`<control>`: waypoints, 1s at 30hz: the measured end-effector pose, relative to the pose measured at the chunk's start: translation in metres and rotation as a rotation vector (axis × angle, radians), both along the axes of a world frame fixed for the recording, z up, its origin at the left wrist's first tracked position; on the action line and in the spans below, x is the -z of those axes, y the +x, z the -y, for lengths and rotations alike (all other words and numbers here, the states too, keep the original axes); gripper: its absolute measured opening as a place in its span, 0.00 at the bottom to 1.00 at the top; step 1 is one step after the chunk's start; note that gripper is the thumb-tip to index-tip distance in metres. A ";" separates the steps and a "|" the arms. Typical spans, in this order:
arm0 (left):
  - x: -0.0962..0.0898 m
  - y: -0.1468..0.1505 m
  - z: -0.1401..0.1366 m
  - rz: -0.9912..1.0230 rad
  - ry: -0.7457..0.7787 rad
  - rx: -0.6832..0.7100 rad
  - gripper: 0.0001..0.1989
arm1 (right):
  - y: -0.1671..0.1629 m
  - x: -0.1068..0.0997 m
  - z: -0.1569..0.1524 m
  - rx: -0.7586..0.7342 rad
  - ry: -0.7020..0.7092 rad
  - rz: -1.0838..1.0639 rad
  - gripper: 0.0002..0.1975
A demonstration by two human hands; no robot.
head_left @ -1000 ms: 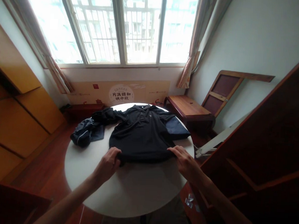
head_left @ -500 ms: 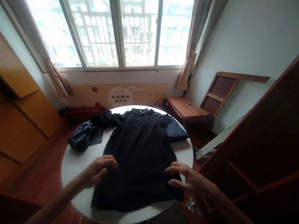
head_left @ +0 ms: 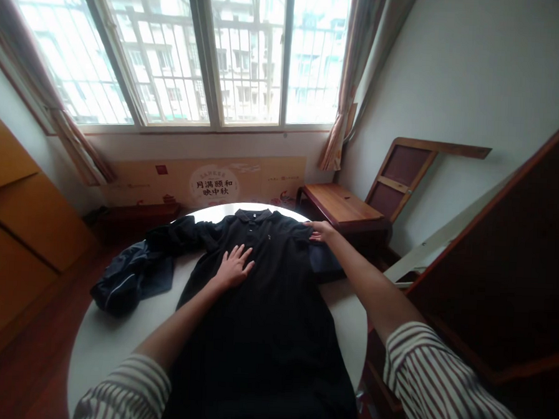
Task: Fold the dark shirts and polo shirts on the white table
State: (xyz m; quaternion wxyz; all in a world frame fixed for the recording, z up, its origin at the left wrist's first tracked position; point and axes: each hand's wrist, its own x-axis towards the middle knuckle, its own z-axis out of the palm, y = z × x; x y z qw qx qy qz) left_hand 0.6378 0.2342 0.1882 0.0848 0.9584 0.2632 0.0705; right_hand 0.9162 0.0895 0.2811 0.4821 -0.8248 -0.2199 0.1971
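A black polo shirt [head_left: 265, 309] lies spread on a round white table [head_left: 104, 344], its collar toward the window. My left hand [head_left: 234, 267] rests flat on the shirt's chest, fingers spread. Over at the shirt's right sleeve, my right hand [head_left: 321, 232] has its thumb and fingers closed on the sleeve edge. Beneath that sleeve and my right forearm, a dark blue folded cloth [head_left: 323, 262] partly shows. To the left, a bundled dark garment [head_left: 121, 279] with a pale stripe sits by the table's edge, and black fabric [head_left: 173, 232] lies beside the left sleeve.
A low wooden table [head_left: 343, 200] stands beyond the round table at right, near a leaning wooden frame [head_left: 403, 172]. A printed banner [head_left: 262, 177] runs along the wall under the window. Wooden cabinets [head_left: 15, 239] stand at left, and a dark wooden panel [head_left: 501, 277] at right.
Both hands have moved forward from above the shirt's lower part. My left hand has come down flat on the chest; my right has reached the sleeve and closed on it. The view has moved closer.
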 end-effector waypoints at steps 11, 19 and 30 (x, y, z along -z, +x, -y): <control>0.005 0.001 0.012 0.098 0.000 0.084 0.28 | 0.021 -0.013 -0.026 -0.005 -0.137 0.388 0.21; -0.049 -0.020 -0.045 0.292 0.123 -0.551 0.24 | -0.023 0.010 -0.050 -0.463 -0.296 0.541 0.13; -0.054 -0.022 -0.107 0.230 -0.119 -0.738 0.21 | -0.043 0.068 -0.045 -0.563 -0.592 0.705 0.32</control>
